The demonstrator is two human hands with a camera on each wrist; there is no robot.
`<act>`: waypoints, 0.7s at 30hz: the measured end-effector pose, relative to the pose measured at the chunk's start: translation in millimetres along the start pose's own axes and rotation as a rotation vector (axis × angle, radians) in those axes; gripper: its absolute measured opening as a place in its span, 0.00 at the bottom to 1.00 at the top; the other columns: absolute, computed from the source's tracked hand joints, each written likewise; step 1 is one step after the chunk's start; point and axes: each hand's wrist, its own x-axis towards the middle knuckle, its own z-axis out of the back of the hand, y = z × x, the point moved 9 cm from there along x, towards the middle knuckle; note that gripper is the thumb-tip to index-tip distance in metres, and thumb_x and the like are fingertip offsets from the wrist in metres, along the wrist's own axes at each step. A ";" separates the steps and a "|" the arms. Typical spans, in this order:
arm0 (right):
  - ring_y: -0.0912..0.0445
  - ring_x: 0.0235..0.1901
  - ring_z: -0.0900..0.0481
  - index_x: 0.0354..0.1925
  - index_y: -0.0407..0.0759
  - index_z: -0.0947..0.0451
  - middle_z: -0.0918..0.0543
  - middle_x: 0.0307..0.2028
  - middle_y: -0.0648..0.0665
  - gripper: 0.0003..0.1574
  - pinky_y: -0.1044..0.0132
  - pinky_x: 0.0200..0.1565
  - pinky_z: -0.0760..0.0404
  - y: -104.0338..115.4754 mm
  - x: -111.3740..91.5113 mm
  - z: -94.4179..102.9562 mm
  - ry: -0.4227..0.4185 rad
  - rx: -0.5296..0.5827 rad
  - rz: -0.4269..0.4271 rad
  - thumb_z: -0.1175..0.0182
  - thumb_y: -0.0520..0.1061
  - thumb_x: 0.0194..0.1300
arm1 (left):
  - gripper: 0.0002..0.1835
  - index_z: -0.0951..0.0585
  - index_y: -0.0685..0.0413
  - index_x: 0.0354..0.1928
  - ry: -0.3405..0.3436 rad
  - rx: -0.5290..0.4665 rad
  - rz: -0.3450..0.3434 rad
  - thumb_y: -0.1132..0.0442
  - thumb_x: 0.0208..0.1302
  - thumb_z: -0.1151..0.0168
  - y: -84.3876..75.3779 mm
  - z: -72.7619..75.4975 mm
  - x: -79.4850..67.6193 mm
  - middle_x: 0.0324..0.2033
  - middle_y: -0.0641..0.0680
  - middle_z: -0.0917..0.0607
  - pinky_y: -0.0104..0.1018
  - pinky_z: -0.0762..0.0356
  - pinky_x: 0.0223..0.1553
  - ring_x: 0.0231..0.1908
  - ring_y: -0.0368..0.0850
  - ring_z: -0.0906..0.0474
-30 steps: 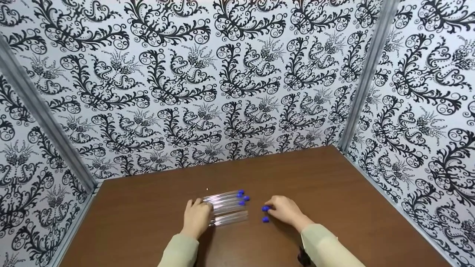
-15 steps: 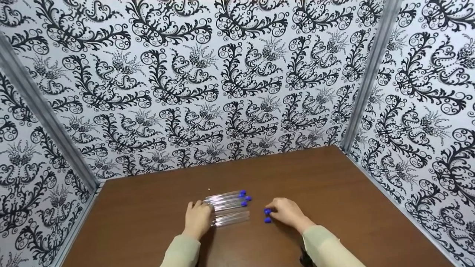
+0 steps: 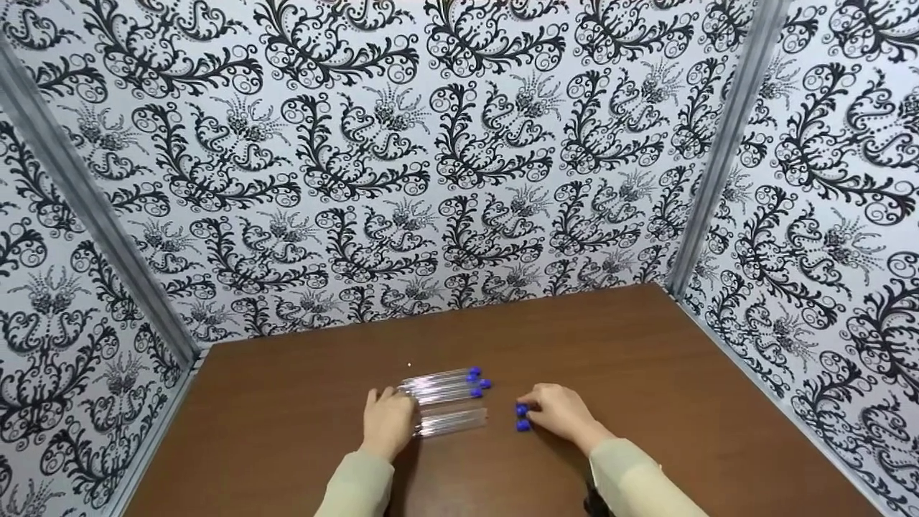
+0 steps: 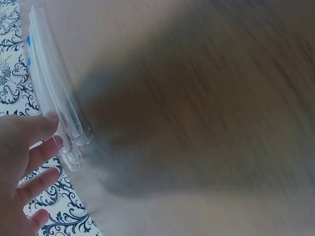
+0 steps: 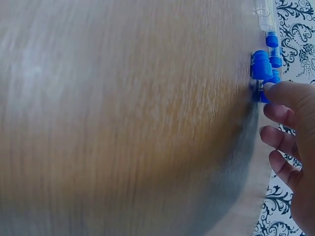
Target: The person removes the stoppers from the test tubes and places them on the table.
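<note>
Several clear test tubes (image 3: 438, 388) with blue caps lie side by side on the brown table, capped ends toward the right. Nearer the person are clear tubes (image 3: 454, 423) whose right ends show no cap. My left hand (image 3: 388, 424) is at the tubes' left ends; in the left wrist view, thumb and forefinger pinch a tube (image 4: 63, 93) near its rounded end, other fingers spread. To the right, my right hand (image 3: 563, 415) pinches a blue cap (image 3: 521, 409) between thumb and forefinger. A second loose blue cap (image 3: 523, 426) stands just nearer the person, ribbed in the right wrist view.
The brown tabletop (image 3: 574, 330) reaches back to a wall (image 3: 373, 179) with black-and-white scroll patterns. Grey corner posts (image 3: 707, 165) stand at both sides. A small white speck (image 3: 409, 365) lies behind the tubes. Something dark (image 3: 594, 501) shows under the right sleeve.
My right hand has brought its blue cap slightly toward the person, closer to the second loose cap. The left hand stays at the tubes' left ends. The whole view has shifted a little.
</note>
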 end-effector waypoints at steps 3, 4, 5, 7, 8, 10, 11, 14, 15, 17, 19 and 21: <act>0.58 0.31 0.22 0.47 0.48 0.14 0.19 0.33 0.52 0.15 0.62 0.31 0.24 0.0 0.1 -1.2 -0.004 -0.029 0.011 0.35 0.42 0.60 | 0.11 0.23 0.47 0.14 0.010 0.004 0.010 0.62 0.45 0.31 0.8 -2.1 0.4 0.18 0.48 0.20 0.52 0.33 0.41 0.30 0.50 0.25; 0.58 0.31 0.22 0.47 0.48 0.14 0.19 0.33 0.52 0.15 0.62 0.31 0.24 0.1 -0.1 -1.8 -0.003 -0.036 0.014 0.35 0.42 0.60 | 0.11 0.23 0.47 0.14 0.015 0.006 0.014 0.62 0.45 0.31 0.9 -2.9 0.1 0.18 0.49 0.20 0.52 0.33 0.41 0.30 0.50 0.25; 0.58 0.31 0.23 0.47 0.48 0.14 0.19 0.33 0.52 0.15 0.62 0.31 0.23 0.0 -0.1 -2.7 -0.002 -0.041 0.018 0.35 0.43 0.60 | 0.11 0.23 0.47 0.14 0.020 0.007 0.019 0.62 0.45 0.31 1.1 -3.7 -0.1 0.19 0.48 0.20 0.52 0.33 0.42 0.30 0.50 0.25; 0.58 0.31 0.22 0.47 0.48 0.14 0.19 0.34 0.52 0.15 0.62 0.32 0.23 -0.4 0.2 -3.5 -0.004 -0.048 0.020 0.35 0.43 0.60 | 0.10 0.23 0.47 0.14 0.029 0.007 0.025 0.62 0.45 0.31 1.4 -4.8 -0.1 0.19 0.48 0.20 0.52 0.33 0.42 0.30 0.50 0.26; 0.57 0.32 0.22 0.47 0.48 0.14 0.18 0.34 0.52 0.15 0.61 0.32 0.23 -0.6 0.4 -3.4 -0.005 -0.046 0.020 0.35 0.43 0.60 | 0.10 0.23 0.47 0.14 0.033 0.007 0.026 0.62 0.45 0.32 1.5 -5.4 0.1 0.19 0.48 0.20 0.52 0.33 0.42 0.30 0.50 0.26; 0.56 0.33 0.21 0.48 0.47 0.14 0.18 0.35 0.51 0.16 0.59 0.33 0.22 -1.1 0.7 -3.0 -0.007 -0.037 0.013 0.35 0.43 0.60 | 0.10 0.23 0.47 0.14 0.038 0.006 0.029 0.63 0.45 0.32 1.8 -6.3 0.7 0.19 0.48 0.20 0.52 0.33 0.42 0.30 0.49 0.26; 0.55 0.34 0.21 0.48 0.47 0.14 0.18 0.36 0.50 0.16 0.59 0.34 0.22 -1.2 0.9 -2.6 -0.009 -0.034 0.010 0.35 0.43 0.59 | 0.10 0.23 0.47 0.14 0.038 0.007 0.028 0.63 0.45 0.32 1.9 -6.4 1.2 0.19 0.47 0.20 0.52 0.33 0.42 0.30 0.49 0.26; 0.54 0.35 0.20 0.48 0.47 0.15 0.17 0.36 0.50 0.17 0.57 0.36 0.21 -1.0 0.6 -1.0 -0.020 -0.031 0.004 0.35 0.43 0.59 | 0.10 0.23 0.47 0.15 0.036 0.010 0.027 0.62 0.45 0.31 2.0 -6.4 2.1 0.19 0.48 0.20 0.51 0.34 0.41 0.30 0.49 0.26; 0.54 0.35 0.20 0.48 0.46 0.15 0.18 0.36 0.50 0.17 0.57 0.35 0.21 -0.5 0.3 -0.6 -0.026 -0.032 0.009 0.34 0.42 0.58 | 0.10 0.23 0.47 0.15 0.038 0.008 0.028 0.62 0.45 0.31 1.9 -6.5 2.1 0.19 0.48 0.20 0.51 0.34 0.41 0.30 0.49 0.26; 0.55 0.32 0.21 0.47 0.47 0.15 0.18 0.34 0.51 0.17 0.58 0.34 0.22 0.4 -0.4 0.4 -0.038 -0.038 0.016 0.34 0.42 0.58 | 0.09 0.22 0.47 0.15 0.045 0.009 0.028 0.62 0.45 0.31 1.8 -6.9 1.8 0.19 0.48 0.19 0.51 0.34 0.41 0.30 0.49 0.26; 0.57 0.31 0.22 0.47 0.47 0.15 0.19 0.33 0.52 0.17 0.59 0.33 0.22 1.3 -1.4 1.6 -0.055 -0.044 0.026 0.34 0.42 0.57 | 0.09 0.22 0.47 0.16 0.054 0.007 0.030 0.61 0.45 0.30 1.7 -7.2 1.6 0.20 0.48 0.19 0.51 0.33 0.42 0.31 0.49 0.25; 0.59 0.30 0.23 0.46 0.47 0.15 0.19 0.33 0.52 0.16 0.60 0.32 0.22 2.5 -2.3 2.9 -0.072 -0.046 0.040 0.33 0.42 0.57 | 0.09 0.21 0.47 0.16 0.063 0.009 0.029 0.61 0.45 0.30 1.6 -7.6 1.4 0.20 0.48 0.19 0.52 0.33 0.42 0.32 0.49 0.25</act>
